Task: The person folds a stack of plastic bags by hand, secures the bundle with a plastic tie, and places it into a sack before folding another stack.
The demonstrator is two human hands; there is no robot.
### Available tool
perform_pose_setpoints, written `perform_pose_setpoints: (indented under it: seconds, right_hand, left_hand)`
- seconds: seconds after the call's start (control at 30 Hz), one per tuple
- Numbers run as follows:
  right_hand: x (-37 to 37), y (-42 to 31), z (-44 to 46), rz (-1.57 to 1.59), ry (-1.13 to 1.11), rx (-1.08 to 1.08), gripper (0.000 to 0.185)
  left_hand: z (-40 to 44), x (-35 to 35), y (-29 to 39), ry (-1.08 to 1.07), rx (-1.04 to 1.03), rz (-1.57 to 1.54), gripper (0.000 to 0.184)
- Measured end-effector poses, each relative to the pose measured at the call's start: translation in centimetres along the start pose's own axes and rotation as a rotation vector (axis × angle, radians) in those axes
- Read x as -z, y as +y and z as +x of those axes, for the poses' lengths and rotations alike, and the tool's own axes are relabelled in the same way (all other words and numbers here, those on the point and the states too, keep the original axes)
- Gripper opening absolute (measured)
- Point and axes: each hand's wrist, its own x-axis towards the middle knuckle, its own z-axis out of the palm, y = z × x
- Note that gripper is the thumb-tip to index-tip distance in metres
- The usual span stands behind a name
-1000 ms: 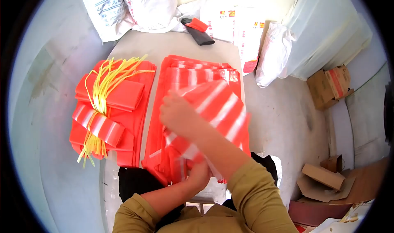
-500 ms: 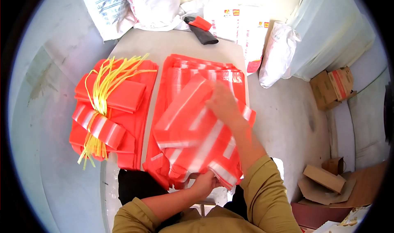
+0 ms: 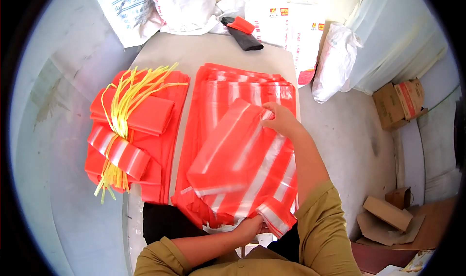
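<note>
The right hand's [image 3: 283, 121] fingers were clamped on a corner of the striped plastic sheet [image 3: 242, 154], the left hand's [image 3: 249, 229] on its near edge. The sheet lay slantwise over the red stack [image 3: 203, 103].

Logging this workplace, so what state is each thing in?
Striped plastic: held, partly folded
Left hand: gripping its near edge
Right hand: pinching its far edge
Striped stack: lying flat, layered
Yellow strands: bunched, ends splayed
Small striped bundle: folded
Lower-right cardboard: opened out
</note>
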Motion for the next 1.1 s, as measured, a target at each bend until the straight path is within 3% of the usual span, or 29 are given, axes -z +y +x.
perform_pose_setpoints:
  seconds: [0.07, 0.2, 0.27, 0.33, 0.37, 0.4, 0.47, 0.5, 0.67, 0.77, 0.9, 0.93, 1.1]
  right_hand:
    - [0.8, -3.2, -1.8, 0.022, 0.071, 0.103, 0.057]
    - [2.6, -8.7, -4.0, -0.192, 0.287, 0.408, 0.051]
    - [3.6, -10.4, -3.1, -0.387, 0.395, 0.546, 0.052]
    - [3.4, -10.9, -2.2, -0.526, 0.556, 0.629, 0.045]
    - [3.3, -10.9, -2.0, -0.597, 0.637, 0.671, 0.042]
    - [3.0, -10.5, -2.0, -0.532, 0.608, 0.693, 0.044]
    - [1.7, -8.9, -2.3, -0.398, 0.539, 0.731, 0.049]
    - [1.0, -7.8, -3.0, -0.366, 0.468, 0.647, 0.047]
    - [-0.4, -0.7, -8.9, -0.112, 0.160, 0.223, 0.036]
    - [-0.6, 3.0, -12.1, 0.072, 0.055, 0.069, 0.034]
    - [-1.1, 5.0, -14.6, 0.283, 0.035, 0.046, 0.034]
    - [-1.2, 5.0, -14.9, 0.355, 0.039, 0.021, 0.034]
    - [-1.7, 5.0, -15.2, 0.348, 0.150, 0.097, 0.033]
  left_hand:
    - [-0.3, -0.5, 0.3, -0.004, -0.036, 0.045, 0.044]
    - [-0.8, -1.5, 2.2, -0.006, -0.127, 0.200, 0.050]
    - [-1.8, -2.4, 5.8, -0.022, -0.172, 0.686, 0.049]
    - [1.7, 1.0, 5.6, -0.083, -0.185, 1.062, 0.045]
    - [2.4, 1.4, 6.1, -0.109, -0.292, 1.127, 0.043]
    - [2.8, 1.4, 6.8, -0.126, -0.391, 1.104, 0.041]
    - [2.6, 0.0, 7.5, -0.120, -0.301, 0.437, 0.039]
    - [2.0, -1.4, 8.7, -0.056, 0.002, -0.017, 0.041]
    - [1.1, -2.0, 8.4, -0.183, 0.011, 0.040, 0.061]
    - [1.2, -1.2, 7.8, -0.315, -0.030, 0.041, 0.061]
    - [-0.2, -3.0, 9.6, -0.238, 0.020, 0.116, 0.060]
    - [-0.3, -2.8, 10.0, -0.367, -0.008, 0.135, 0.064]
    - [-0.7, -2.0, 11.3, -0.381, -0.231, 0.087, 0.076]
